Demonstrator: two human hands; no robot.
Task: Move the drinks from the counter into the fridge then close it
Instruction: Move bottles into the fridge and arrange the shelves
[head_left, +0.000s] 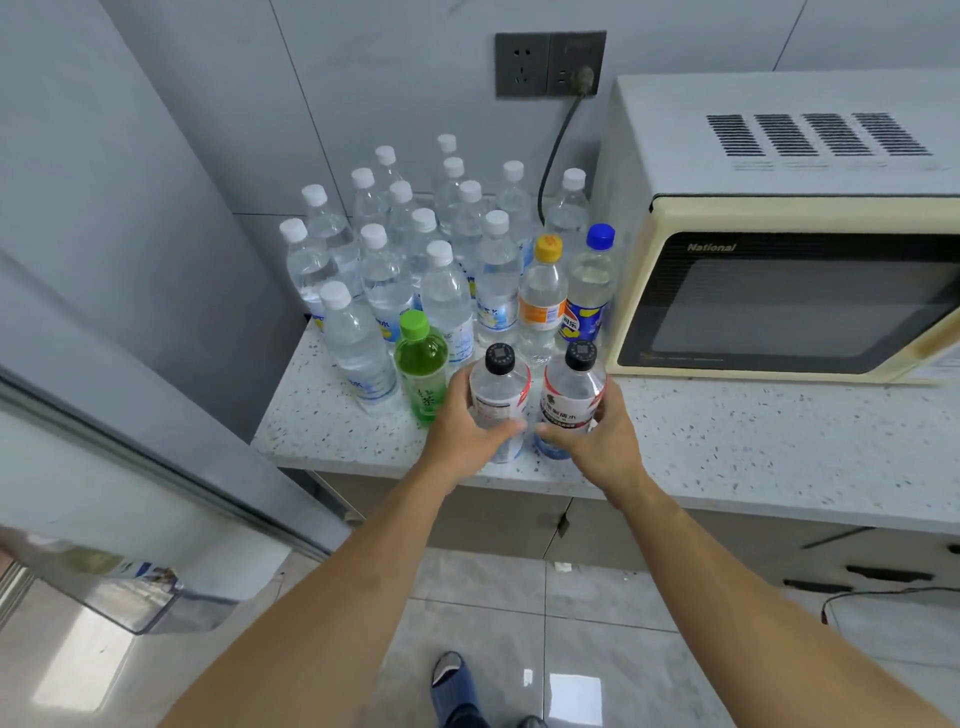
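Gripping two black-capped clear bottles at the counter's (727, 447) front edge, one per hand. Left hand (462, 431) wraps the left black-capped bottle (500, 387), fingers curled round its far side, thumb across the label. Right hand (602, 436) wraps the right black-capped bottle (574, 389) the same way, thumb on the near face. Both bottles upright, just beside each other; cannot tell whether their bases rest on the counter.

Green bottle (422, 364) stands just left of the left hand. Behind, an orange-capped bottle (543, 296) and a blue-capped bottle (592, 286), side by side. Farther back, a dense cluster of white-capped water bottles (384, 270), reaching the wall.

Microwave (779, 291) sits on the counter to the right, its cord running up to a wall socket (550, 63). Fridge door (104, 519) stands open at lower left, a door shelf (124, 603) showing.
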